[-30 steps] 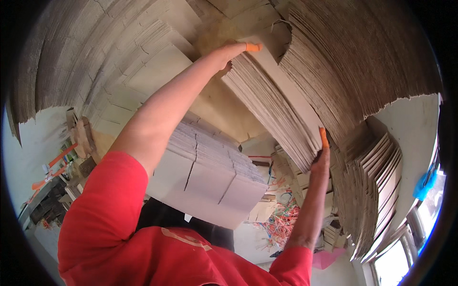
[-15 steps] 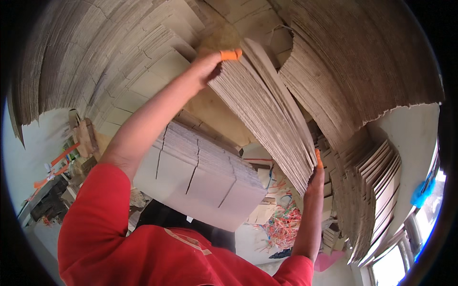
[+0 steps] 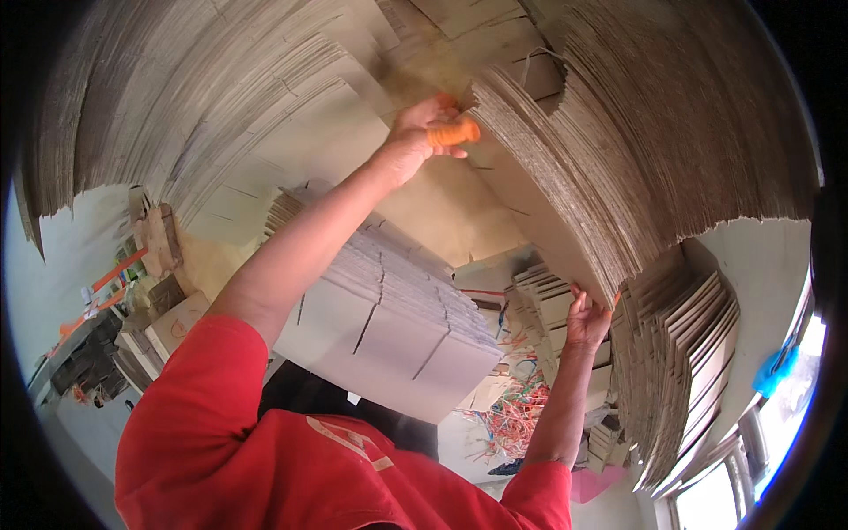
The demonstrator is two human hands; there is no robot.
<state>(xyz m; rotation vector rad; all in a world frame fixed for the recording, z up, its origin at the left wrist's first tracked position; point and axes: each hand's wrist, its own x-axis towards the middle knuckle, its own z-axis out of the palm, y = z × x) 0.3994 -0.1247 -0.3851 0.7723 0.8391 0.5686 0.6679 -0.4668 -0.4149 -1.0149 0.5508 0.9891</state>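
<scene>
- Nearest risk: the sheaf of cardboard sheets (image 3: pixel 552 212) is loose, with no strap visible round it. It is held only at its two ends, so the middle sheets could fan out and slide free if either hold slackens.
- The left hand (image 3: pixel 417 143) is closed over the sheaf's upper end, one finger in an orange finger cover (image 3: pixel 453 133). With the arm stretched this far up, the grip looks likely to tire or slip.
- The right hand (image 3: pixel 587 320) presses up against the sheaf's lower corner. I cannot tell whether its fingers wrap the edge or only prop it, and a mere prop would let the sheets skid down past the palm.
- The sheaf spans slantwise from one hand to the other, touching both and tilted on edge.
- Below the left forearm lies a pile of flat folded cartons (image 3: pixel 389 327) (a dropped sheaf would strike it).
- Under the right hand, coloured strap scraps (image 3: pixel 517 415) litter the floor, which could trip a foot.
- Beyond both hands, tall cardboard stacks (image 3: pixel 689 132) crowd close, so a swung corner could snag them.
</scene>
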